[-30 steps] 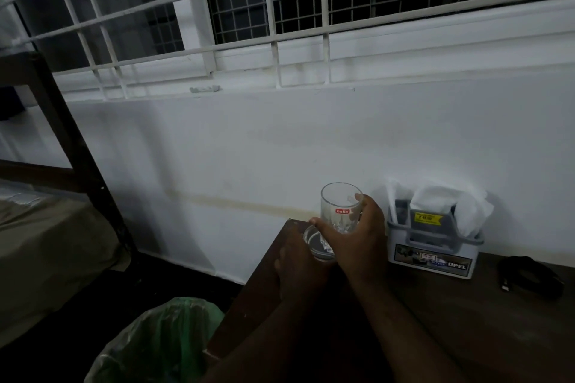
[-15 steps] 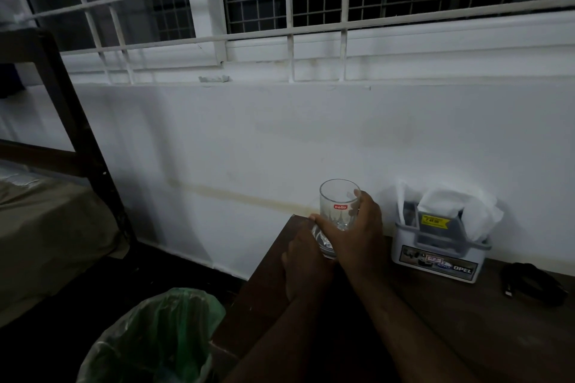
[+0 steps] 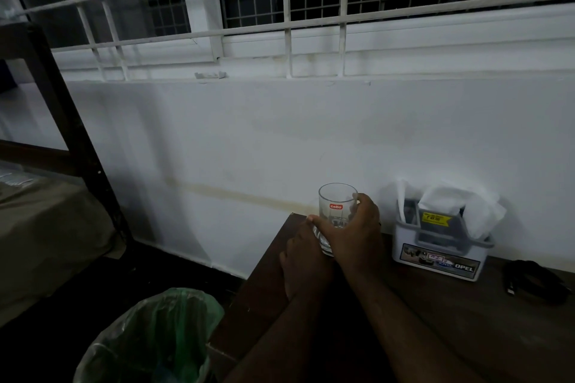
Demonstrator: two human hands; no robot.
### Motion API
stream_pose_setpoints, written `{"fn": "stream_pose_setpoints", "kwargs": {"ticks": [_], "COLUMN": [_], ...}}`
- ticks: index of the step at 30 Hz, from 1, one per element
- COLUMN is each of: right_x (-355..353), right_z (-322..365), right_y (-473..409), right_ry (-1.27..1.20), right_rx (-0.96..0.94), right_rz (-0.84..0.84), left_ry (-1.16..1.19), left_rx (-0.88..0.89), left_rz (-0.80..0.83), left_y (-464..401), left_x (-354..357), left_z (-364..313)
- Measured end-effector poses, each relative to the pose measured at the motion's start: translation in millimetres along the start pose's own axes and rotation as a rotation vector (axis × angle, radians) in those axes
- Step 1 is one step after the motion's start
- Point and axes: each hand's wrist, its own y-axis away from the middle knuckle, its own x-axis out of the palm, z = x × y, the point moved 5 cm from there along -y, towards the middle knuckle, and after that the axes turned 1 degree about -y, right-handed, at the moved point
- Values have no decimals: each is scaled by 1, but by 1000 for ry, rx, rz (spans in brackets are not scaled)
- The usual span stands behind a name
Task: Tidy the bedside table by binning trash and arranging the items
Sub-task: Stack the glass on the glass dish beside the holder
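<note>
The right hand (image 3: 351, 236) wraps a clear Cello glass tumbler (image 3: 336, 211) at the bedside table's (image 3: 451, 320) far-left corner — thumb across the front, fingers behind. The left hand (image 3: 306, 267) lies knuckles-up beside its base, apparently touching it — grip unclear.

Single head-worn view, forward and down, close over the dim, perhaps wooden bedside table (image 3: 466, 320).

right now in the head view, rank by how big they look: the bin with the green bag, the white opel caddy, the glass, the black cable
1. bin, though it sits nearest the camera
2. white caddy
3. black cable and glass, held by the right hand, look too alike to rank
</note>
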Motion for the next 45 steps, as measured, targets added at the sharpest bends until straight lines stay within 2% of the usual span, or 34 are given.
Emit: {"fn": "stream_pose_setpoints", "kwargs": {"ticks": [8,13,16,22,31,45], "right_x": [1,-6,-7,-8,-1,-4], "right_z": [-5,-29,-38,-39,-43,-44], "right_y": [0,2,5,4,2,6], "right_ry": [-8,-97,-46,-24,-16,-32], "right_rx": [16,114,89,67,41,12], "right_rz": [11,176,276,262,327,288], "left_ry": [17,78,82,150,36,3], "left_rx": [0,27,29,43,19,14], "left_rz": [2,-12,-12,-27,-1,48], "left_y": [1,6,6,6,3,1], "left_x": [-2,-8,-9,-11,-2,3], "left_z": [-1,-3,-3,-3,0,2]}}
